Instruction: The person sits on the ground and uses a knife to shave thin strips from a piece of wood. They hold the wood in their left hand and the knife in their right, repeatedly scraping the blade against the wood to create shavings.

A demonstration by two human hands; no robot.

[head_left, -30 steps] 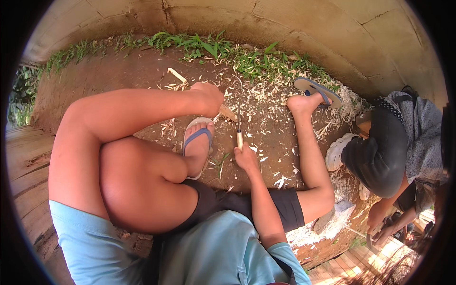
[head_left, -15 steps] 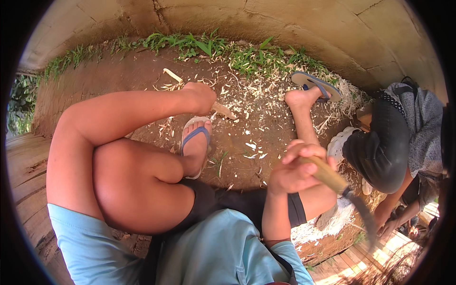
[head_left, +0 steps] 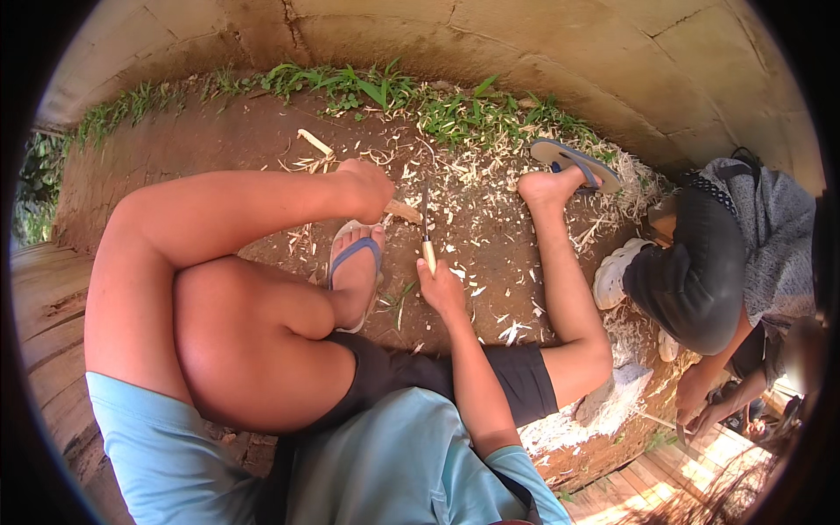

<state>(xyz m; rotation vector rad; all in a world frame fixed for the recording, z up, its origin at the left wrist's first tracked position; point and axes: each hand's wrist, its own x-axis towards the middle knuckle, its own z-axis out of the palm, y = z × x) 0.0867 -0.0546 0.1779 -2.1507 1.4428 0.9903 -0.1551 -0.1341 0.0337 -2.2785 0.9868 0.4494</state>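
The piece of wood [head_left: 402, 212], short and brown, is held above the bare ground [head_left: 477, 328], and everything else lies around it. At its left end, the left hand [head_left: 366, 188] is closed about it, fingers mostly hidden from above. Nearer the wearer than the wood and slightly to its right, the right hand [head_left: 442, 287] is wrapped round the pale handle of a knife [head_left: 429, 256]; the dark blade points away, just beside the wood's right end, and whether the two touch I cannot tell. A blue-strapped sandal [head_left: 359, 246] on the left foot sits just to the near left of the wood; its mate [head_left: 604, 173] is well to the wood's right. Pale shavings [head_left: 481, 166] are scattered beyond and right of the wood, a light stick [head_left: 315, 143] lies beyond it to the left, and green grass [head_left: 464, 118] grows farther beyond, along a wall [head_left: 525, 35]. Well right of the wood, another person [head_left: 687, 293] in dark trousers sits, wearing a white shoe [head_left: 612, 276].
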